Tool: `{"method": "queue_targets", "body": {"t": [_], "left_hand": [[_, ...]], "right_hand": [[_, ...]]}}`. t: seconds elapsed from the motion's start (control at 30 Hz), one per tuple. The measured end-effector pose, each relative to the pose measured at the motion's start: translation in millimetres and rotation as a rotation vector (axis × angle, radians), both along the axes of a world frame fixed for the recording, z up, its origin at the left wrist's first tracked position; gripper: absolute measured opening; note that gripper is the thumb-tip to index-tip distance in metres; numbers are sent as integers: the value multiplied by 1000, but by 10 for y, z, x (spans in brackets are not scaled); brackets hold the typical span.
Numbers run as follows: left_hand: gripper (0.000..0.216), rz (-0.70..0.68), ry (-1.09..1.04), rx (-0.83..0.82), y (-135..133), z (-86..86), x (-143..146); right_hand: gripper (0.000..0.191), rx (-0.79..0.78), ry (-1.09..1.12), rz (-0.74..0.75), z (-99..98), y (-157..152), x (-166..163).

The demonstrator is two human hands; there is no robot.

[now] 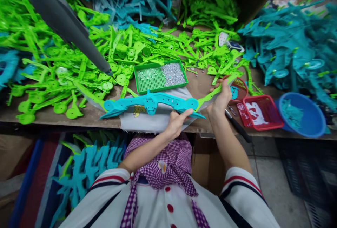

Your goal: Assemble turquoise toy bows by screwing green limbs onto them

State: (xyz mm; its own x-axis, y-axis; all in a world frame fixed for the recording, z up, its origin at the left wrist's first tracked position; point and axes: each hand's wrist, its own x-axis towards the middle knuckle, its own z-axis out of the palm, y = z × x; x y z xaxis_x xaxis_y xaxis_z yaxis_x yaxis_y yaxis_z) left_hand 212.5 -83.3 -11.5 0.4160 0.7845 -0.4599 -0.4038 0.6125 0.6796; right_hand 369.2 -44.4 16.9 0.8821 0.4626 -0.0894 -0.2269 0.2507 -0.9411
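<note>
A toy bow [168, 101] with a turquoise body and lime green limbs lies level over the front of the bench. My left hand [177, 122] is closed round the lower right part of the turquoise body, thumb along its edge. With my right hand [222, 100] I grip the right green limb [209, 97], fingers wrapped near its outer end. The left green limb [88, 94] reaches out over the loose green parts. Beneath the bow is a pale cloth [142, 124]. Just behind it sits a green tray [158, 89] with small silver screws [173, 73].
A grey electric screwdriver [71, 28] hangs at upper left. Green limbs [121, 52] heap across the bench; turquoise bodies [292, 42] pile at right. Red baskets [263, 128], a blue bowl [316, 122] and a black-handled tool [239, 128] lie at right. A bin below holds bows [88, 165].
</note>
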Motion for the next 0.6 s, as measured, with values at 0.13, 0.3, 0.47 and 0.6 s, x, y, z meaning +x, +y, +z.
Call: {"method": "queue_targets", "body": {"t": [0.13, 0.3, 0.47, 0.6], "left_hand": [[48, -30, -32, 67, 43, -74, 31], [52, -108, -81, 124, 159, -218, 12], [52, -167, 10, 263, 275, -335, -20], [45, -373, 131, 342, 304, -366, -224]], "right_hand": [[29, 54, -63, -157, 31, -79, -92], [30, 141, -114, -301, 39, -224, -176], [37, 81, -229, -356, -43, -285, -184], [29, 197, -326, -444, -165, -244, -129]]}}
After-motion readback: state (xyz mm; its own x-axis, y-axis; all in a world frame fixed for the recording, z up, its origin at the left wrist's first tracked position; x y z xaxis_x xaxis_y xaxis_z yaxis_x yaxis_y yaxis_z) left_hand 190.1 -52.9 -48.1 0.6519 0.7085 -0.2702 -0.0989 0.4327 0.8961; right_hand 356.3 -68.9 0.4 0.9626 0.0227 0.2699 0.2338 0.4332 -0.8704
